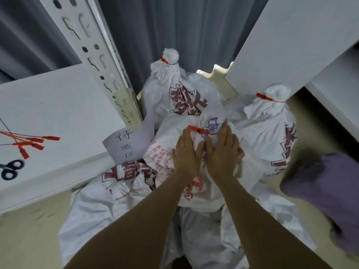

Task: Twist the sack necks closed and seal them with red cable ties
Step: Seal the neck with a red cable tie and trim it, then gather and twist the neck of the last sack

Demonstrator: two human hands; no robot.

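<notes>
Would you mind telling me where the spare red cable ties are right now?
The spare red cable ties lie on the white shelf at far left, just above the scissors in the head view.

Single view, worn on the person's head. The lens points steeply down and slightly forward. Both forearms enter from the bottom edge and reach the left hand and right hand near mid-frame. Range is close: the hands and the sack under them fill the centre. Wide-angle optics: the shelf upright, beyond and left of the hands, leans outward. The floor shows nearer than the hands, to their left. A grey curtain closes the far edge.
</notes>
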